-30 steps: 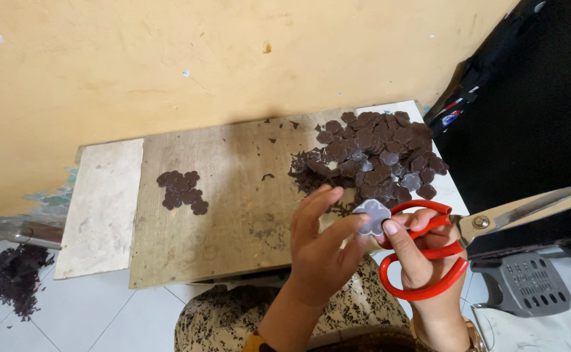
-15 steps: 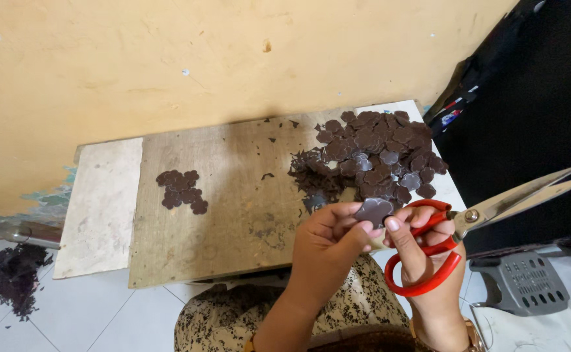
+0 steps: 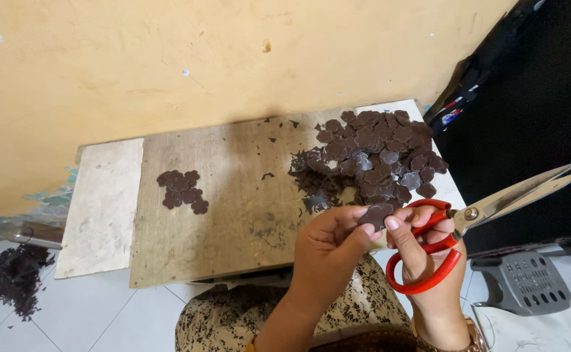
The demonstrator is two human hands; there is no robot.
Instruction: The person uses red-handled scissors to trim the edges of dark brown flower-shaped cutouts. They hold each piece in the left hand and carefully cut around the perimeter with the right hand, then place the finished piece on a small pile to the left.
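Note:
My left hand (image 3: 328, 251) pinches a small dark brown cut-out piece (image 3: 376, 214) between thumb and fingers, just in front of the board's near edge. My right hand (image 3: 422, 257) has its fingers through the red handles of a pair of scissors (image 3: 468, 221), whose steel blades point right and stand slightly apart; its thumb also touches the piece. A large heap of similar dark pieces (image 3: 376, 160) lies on the right part of the wooden board (image 3: 233, 195). A small cluster of pieces (image 3: 182, 190) lies on the board's left part.
A pale slab (image 3: 99, 205) lies left of the board, against a yellow wall (image 3: 200, 58). Dark scraps (image 3: 5, 280) are piled on the white tiled floor at left. A grey plastic stool (image 3: 523, 283) stands at right, beside dark bags (image 3: 533, 111).
My left hand rose from the board with the dark piece and met the right hand. The scissors tilted a little, blades now slightly parted.

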